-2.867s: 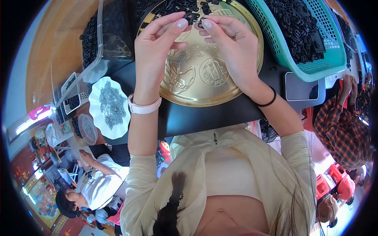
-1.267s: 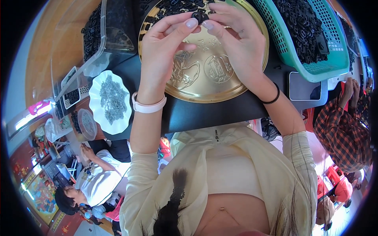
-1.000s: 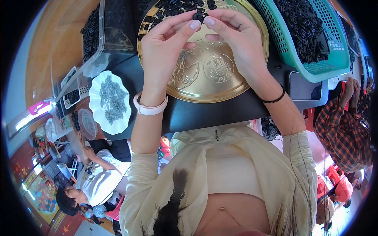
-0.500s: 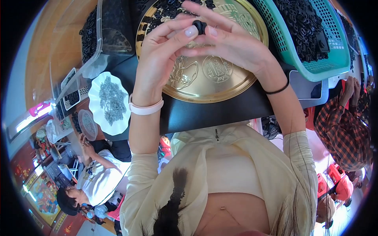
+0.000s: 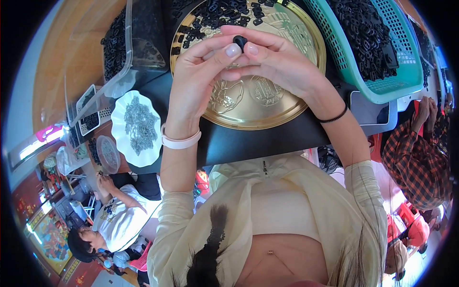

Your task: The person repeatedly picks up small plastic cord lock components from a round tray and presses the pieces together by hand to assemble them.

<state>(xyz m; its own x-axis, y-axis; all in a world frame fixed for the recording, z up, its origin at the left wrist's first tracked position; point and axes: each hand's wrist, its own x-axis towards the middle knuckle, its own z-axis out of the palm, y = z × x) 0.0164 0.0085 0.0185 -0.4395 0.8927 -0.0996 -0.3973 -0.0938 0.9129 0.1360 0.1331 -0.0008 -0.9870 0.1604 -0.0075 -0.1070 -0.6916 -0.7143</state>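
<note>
Left hand (image 5: 197, 67) and right hand (image 5: 292, 63) pinch one black part (image 5: 240, 41) over the gold tray (image 5: 260, 115); can't see if it's finished. Looks mid-batch: loose black pieces (image 5: 214, 8) at tray's far side, black heap (image 5: 363, 43) in green basket (image 5: 377, 97), done or pending unclear.

Small, rounded black piece (image 5: 240, 41) between both hands (image 5: 198, 67)

Single view: head-worn fisheye, left of a pair, facing steeply down. Shirt (image 5: 325, 201) nearest, filling 6 o'clock; left hand (image 5: 203, 60) and right hand (image 5: 282, 60) near, at 12, above tray (image 5: 253, 115). Edges bow at rim. Co-worker (image 5: 122, 217) at 8, well off.
</note>
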